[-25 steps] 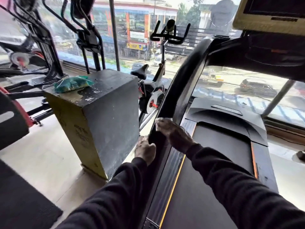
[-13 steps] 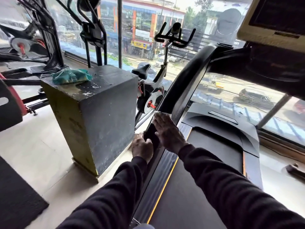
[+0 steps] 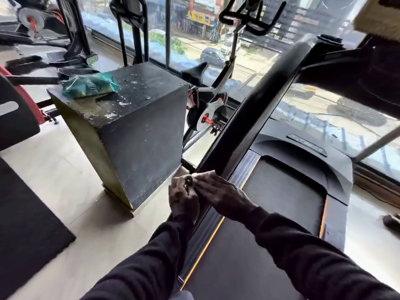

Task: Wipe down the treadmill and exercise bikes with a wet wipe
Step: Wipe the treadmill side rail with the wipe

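In the head view, both hands have moved down the treadmill's left upright (image 3: 249, 118) since a second ago and now meet at its foot, beside the side rail (image 3: 249, 167). I judge that the wiping of this upright has reached its lower end, so the rail or the deck is probably next.

The right hand (image 3: 218, 191) lies flat, with the fingers straight, on the base of the upright. A pale edge at its fingertips may be the wet wipe (image 3: 195, 175), but it is too small to be sure. The left hand (image 3: 183, 197) has curled fingers close against the outer side of the upright; I cannot tell if it grasps something.

The upright is a long black bar. Its long axis runs from the hands up and away to the right, toward the console. The running belt (image 3: 281, 191) points away, toward the window.

On the dark box (image 3: 138, 118) at the left rests a green packet (image 3: 89, 85). An exercise bike (image 3: 207, 113) stands behind it, well apart from the hands.
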Demonstrator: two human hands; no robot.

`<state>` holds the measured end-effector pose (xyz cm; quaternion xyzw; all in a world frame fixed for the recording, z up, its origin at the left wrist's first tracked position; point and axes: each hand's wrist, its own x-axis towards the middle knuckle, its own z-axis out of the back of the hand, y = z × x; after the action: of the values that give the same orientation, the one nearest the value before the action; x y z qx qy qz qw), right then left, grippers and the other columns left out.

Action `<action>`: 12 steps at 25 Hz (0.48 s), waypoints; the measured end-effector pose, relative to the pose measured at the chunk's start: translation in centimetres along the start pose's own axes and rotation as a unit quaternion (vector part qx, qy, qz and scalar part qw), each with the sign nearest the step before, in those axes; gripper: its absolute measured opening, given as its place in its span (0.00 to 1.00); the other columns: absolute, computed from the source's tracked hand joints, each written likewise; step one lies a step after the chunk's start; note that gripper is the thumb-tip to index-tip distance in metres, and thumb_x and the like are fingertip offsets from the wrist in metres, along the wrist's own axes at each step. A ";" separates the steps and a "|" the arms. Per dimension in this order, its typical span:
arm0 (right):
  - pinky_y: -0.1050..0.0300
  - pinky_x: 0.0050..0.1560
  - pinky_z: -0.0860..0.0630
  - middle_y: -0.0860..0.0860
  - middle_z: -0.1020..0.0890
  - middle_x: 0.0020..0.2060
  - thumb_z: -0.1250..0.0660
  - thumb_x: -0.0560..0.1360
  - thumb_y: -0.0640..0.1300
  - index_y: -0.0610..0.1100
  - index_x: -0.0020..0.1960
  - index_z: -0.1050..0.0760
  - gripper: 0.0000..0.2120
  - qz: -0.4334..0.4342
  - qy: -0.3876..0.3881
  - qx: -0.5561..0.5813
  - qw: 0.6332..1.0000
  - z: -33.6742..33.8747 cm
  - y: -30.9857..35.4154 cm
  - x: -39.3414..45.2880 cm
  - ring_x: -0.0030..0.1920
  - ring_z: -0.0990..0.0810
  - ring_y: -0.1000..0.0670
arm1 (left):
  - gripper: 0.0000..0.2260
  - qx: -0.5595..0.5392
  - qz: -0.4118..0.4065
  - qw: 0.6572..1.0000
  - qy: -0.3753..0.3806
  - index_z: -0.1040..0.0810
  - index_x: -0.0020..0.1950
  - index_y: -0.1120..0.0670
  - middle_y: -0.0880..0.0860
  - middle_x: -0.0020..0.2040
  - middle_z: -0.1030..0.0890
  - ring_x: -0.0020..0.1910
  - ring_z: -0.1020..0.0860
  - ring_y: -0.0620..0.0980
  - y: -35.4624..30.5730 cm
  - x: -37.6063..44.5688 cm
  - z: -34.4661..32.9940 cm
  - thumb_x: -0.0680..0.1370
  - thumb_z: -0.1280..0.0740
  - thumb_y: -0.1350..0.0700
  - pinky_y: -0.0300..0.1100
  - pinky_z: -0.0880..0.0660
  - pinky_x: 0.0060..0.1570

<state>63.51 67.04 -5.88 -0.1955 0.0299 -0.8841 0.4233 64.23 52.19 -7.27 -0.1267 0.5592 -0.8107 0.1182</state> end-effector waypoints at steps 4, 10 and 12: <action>0.42 0.71 0.34 0.40 0.25 0.67 0.45 0.76 0.33 0.35 0.65 0.25 0.20 -0.152 0.014 0.038 0.988 4.2 -2.9 3.8 0.70 0.30 0.41 | 0.17 0.039 0.050 0.997 0.034 0.18 0.52 0.62 0.60 0.49 0.19 0.51 0.22 0.60 -2.8 -0.2 0.9 0.70 0.42 0.60 0.44 0.32 0.57; 0.48 0.74 0.38 0.42 0.27 0.69 0.49 0.77 0.34 0.37 0.68 0.27 0.23 -0.051 0.069 0.059 0.995 7.7 -5.4 2.3 0.72 0.32 0.44 | 0.16 0.030 0.078 0.994 0.068 0.19 0.58 0.64 0.60 0.55 0.19 0.57 0.22 0.58 -7.3 -0.6 1.4 0.72 0.35 0.71 0.29 0.38 0.59; 0.48 0.74 0.40 0.41 0.27 0.69 0.46 0.76 0.35 0.37 0.67 0.26 0.22 -0.147 0.058 0.086 0.984 8.1 -7.2 4.3 0.71 0.31 0.42 | 0.17 0.034 0.082 0.994 0.068 0.20 0.60 0.64 0.60 0.56 0.20 0.59 0.23 0.57 -8.6 -0.4 0.6 0.72 0.35 0.71 0.29 0.40 0.60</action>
<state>58.77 69.31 4.52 -0.1090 -0.0509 -0.9459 0.3013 64.38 54.73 0.94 -0.0205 0.5463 -0.8237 0.1501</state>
